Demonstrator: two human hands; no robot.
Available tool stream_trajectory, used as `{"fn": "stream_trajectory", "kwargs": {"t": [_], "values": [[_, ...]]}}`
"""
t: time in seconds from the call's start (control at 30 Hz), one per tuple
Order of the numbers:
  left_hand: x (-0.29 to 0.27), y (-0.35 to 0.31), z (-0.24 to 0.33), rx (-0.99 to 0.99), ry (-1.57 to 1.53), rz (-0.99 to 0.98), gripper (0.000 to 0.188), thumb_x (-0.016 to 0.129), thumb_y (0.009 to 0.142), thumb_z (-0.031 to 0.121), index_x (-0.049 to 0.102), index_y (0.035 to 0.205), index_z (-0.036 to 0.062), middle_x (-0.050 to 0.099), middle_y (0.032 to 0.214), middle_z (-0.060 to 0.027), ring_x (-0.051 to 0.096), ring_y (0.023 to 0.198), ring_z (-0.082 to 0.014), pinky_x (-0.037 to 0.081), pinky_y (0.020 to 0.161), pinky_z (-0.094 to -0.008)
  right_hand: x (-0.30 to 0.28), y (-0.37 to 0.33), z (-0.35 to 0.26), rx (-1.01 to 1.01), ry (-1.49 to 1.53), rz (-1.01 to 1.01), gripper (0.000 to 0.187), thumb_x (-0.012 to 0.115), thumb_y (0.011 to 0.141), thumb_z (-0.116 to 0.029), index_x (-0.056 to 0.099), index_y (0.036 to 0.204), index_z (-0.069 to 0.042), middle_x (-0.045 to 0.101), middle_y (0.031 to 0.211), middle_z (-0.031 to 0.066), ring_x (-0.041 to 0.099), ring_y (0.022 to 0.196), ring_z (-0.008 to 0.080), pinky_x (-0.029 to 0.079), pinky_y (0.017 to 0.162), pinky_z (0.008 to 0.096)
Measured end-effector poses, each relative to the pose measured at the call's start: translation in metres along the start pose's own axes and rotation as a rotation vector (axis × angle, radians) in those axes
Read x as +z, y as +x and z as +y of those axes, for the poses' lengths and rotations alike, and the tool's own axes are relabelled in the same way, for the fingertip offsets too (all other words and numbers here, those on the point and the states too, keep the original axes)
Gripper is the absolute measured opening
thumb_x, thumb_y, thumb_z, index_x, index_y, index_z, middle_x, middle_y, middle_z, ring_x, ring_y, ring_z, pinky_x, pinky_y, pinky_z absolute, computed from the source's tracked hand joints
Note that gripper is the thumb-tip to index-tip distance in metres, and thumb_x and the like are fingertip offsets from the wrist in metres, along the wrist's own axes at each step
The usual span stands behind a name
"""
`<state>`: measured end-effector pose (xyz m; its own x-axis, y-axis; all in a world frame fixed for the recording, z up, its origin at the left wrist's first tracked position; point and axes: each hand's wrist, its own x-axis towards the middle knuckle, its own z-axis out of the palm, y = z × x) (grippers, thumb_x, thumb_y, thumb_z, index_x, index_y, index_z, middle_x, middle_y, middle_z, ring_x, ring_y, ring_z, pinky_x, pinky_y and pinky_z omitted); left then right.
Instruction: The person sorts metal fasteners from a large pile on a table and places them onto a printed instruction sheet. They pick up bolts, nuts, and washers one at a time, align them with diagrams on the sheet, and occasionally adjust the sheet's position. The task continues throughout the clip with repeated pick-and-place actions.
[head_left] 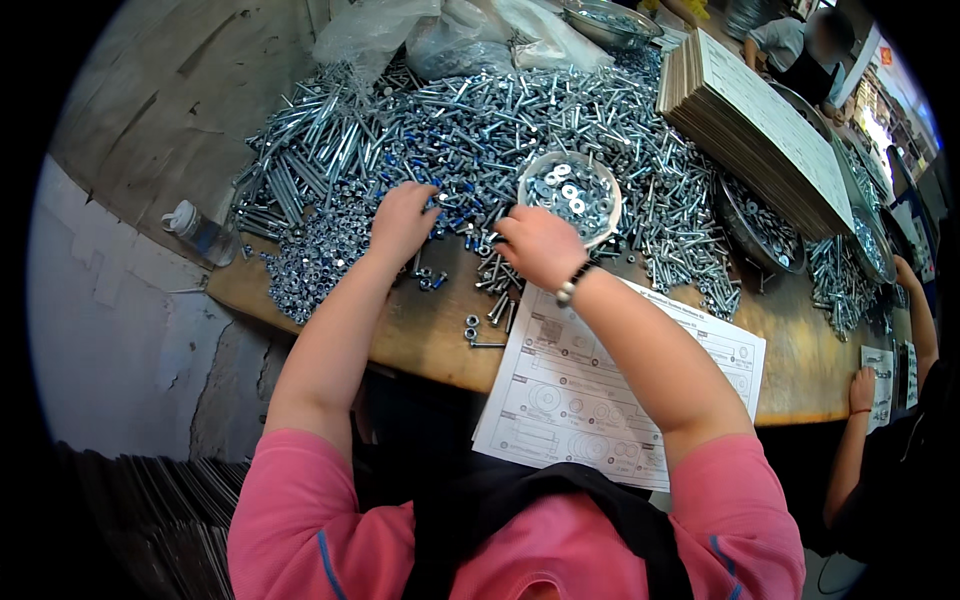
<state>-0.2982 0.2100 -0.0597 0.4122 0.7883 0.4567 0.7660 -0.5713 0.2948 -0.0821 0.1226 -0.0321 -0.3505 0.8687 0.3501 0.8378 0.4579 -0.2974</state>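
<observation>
My left hand [403,222] reaches into the near edge of a large heap of bolts [470,115], beside some blue-marked bolts. Its thumb and forefinger are bent and apart, with nothing visible between them. To its left lies a pile of nuts [318,262]. My right hand [543,248], with a beaded bracelet, is just below a white bowl of washers [612,226]. Its fingers are curled together over the short bolts; whatever they hold is hidden. A few loose bolts and nuts [472,334] lie on the wood below.
Printed sheets with part drawings [600,390] overhang the table's front edge [430,362]. A tall stack of cards [760,120] stands at right, beside a metal bowl of parts [765,235]. A clear bottle [200,232] is at left. Another person's hand [862,388] is at far right.
</observation>
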Motion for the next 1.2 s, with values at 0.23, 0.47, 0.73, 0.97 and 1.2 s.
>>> {"fn": "stream_trajectory", "kwargs": {"t": [0.23, 0.47, 0.73, 0.97, 1.2], "values": [[0.012, -0.011, 0.001, 0.135, 0.264, -0.154, 0.042, 0.067, 0.070, 0.020, 0.057, 0.109, 0.0076, 0.057, 0.111, -0.0118, 0.050, 0.107, -0.0298, 0.042, 0.090, -0.0383, 0.058, 0.085, -0.018, 0.011, -0.182, -0.146, 0.022, 0.051, 0.079, -0.013, 0.058, 0.099, -0.008, 0.054, 0.106, 0.0099, 0.054, 0.098, 0.0272, 0.047, 0.081, 0.0365], [-0.009, -0.051, 0.004, 0.293, 0.193, -0.175, 0.021, 0.059, 0.068, 0.007, 0.060, 0.089, 0.0079, 0.058, 0.092, -0.0071, 0.055, 0.087, -0.0255, 0.045, 0.074, -0.0367, 0.081, 0.075, -0.019, -0.118, -0.298, -0.288, 0.023, 0.048, 0.083, -0.020, 0.064, 0.096, -0.011, 0.059, 0.101, 0.0064, 0.048, 0.106, 0.0241, 0.039, 0.087, 0.0375], [-0.033, -0.047, -0.014, -0.070, -0.233, 0.004, 0.010, 0.062, 0.078, 0.009, 0.063, 0.088, 0.0048, 0.063, 0.079, -0.0077, 0.060, 0.068, -0.0185, 0.047, 0.062, -0.0300, 0.063, 0.058, -0.026, -0.023, -0.170, -0.348, 0.018, 0.047, 0.083, -0.013, 0.058, 0.097, -0.010, 0.056, 0.093, 0.0148, 0.061, 0.084, 0.0302, 0.050, 0.068, 0.0399], [-0.058, -0.059, -0.020, -0.429, -0.635, -0.255, 0.016, 0.058, 0.083, 0.006, 0.060, 0.098, -0.0003, 0.062, 0.078, -0.0031, 0.056, 0.064, -0.0072, 0.045, 0.058, -0.0213, 0.052, 0.048, -0.034, -0.043, -0.004, -0.257, 0.013, 0.050, 0.079, -0.011, 0.059, 0.089, -0.008, 0.056, 0.092, 0.0151, 0.060, 0.082, 0.0322, 0.049, 0.068, 0.0412], [-0.056, -0.080, 0.007, -0.409, -0.660, -0.131, 0.015, 0.061, 0.080, 0.007, 0.062, 0.095, 0.0026, 0.060, 0.079, -0.0025, 0.053, 0.066, -0.0094, 0.044, 0.060, -0.0234, 0.063, 0.027, -0.060, 0.012, -0.039, -0.420, 0.017, 0.047, 0.081, -0.009, 0.062, 0.087, -0.004, 0.058, 0.095, 0.0160, 0.060, 0.088, 0.0318, 0.051, 0.072, 0.0395]]}}
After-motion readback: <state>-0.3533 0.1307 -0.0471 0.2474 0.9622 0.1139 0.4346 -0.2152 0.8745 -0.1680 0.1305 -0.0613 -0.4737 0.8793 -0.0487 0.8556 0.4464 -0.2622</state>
